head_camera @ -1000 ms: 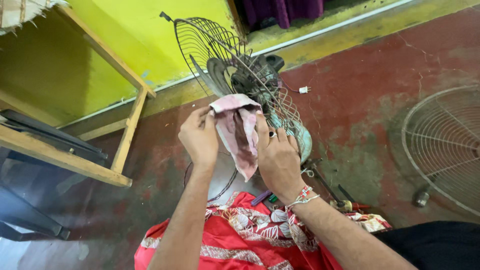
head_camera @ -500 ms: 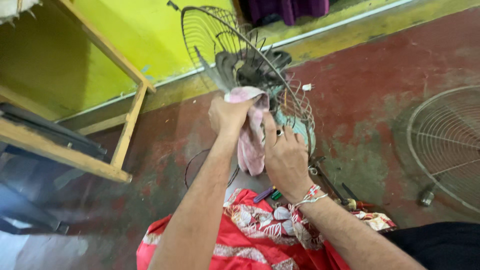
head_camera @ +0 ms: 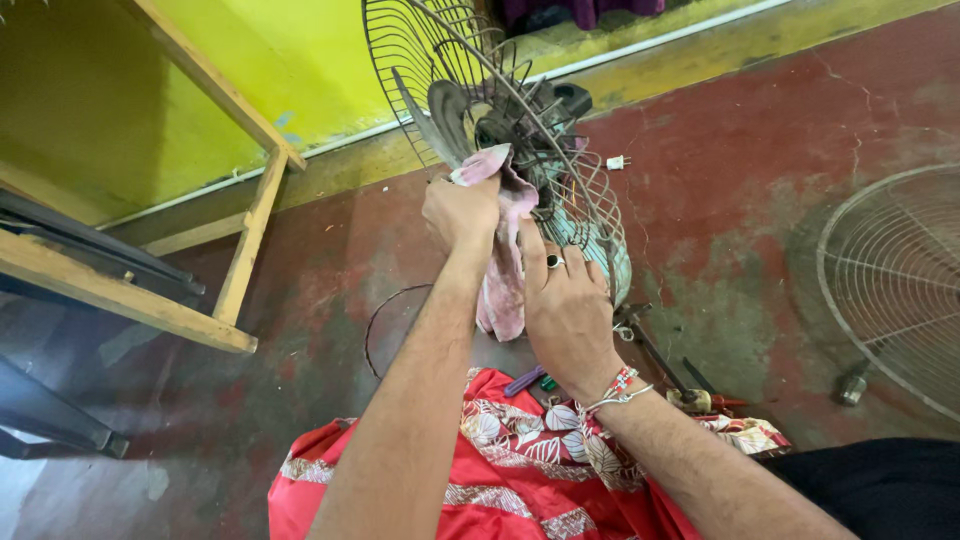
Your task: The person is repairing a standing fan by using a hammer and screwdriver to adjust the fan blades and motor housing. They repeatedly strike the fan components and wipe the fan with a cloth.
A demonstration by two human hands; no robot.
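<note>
- Since the earlier frames the left hand point(head_camera: 462, 212) has climbed higher up the fan, carrying the pink cloth point(head_camera: 503, 262) from the lower guard up to the hub; the right hand point(head_camera: 566, 305) has stayed low against the fan's side.
- Left-hand grip: fingers closed in a fist around the top of the pink cloth, pressing it against the fan blade point(head_camera: 452, 118) near the hub (the rest of the cloth hangs down between the two hands).
- Right-hand grip: fingers spread fairly flat, resting on the rear wire guard point(head_camera: 575, 195) and the pale green fan body point(head_camera: 612, 262); whether they curl round a wire I cannot tell. A dark ring sits on one finger and beaded threads wrap the wrist.
- Underfoot is a worn red cement floor point(head_camera: 760, 150), scuffed to grey in patches, with a yellow-painted strip along the far edge and a bright yellow-green wall point(head_camera: 130, 110) behind.
- At left stands a bare wooden desk point(head_camera: 150, 300) frame with dark flat pieces lying on it, cut off by the picture's edge.
- A detached round wire guard point(head_camera: 890, 290) lies on the floor at right, only part of it in view.
- A white plug point(head_camera: 617, 162) lies on the floor beyond the fan.
- Red flowered fabric point(head_camera: 520, 460) covers the person's lap; small tools point(head_camera: 690, 390) lie just beyond it, partly hidden by the right forearm and hard to tell apart.
- The fan's base is hidden behind the hands and cloth.
</note>
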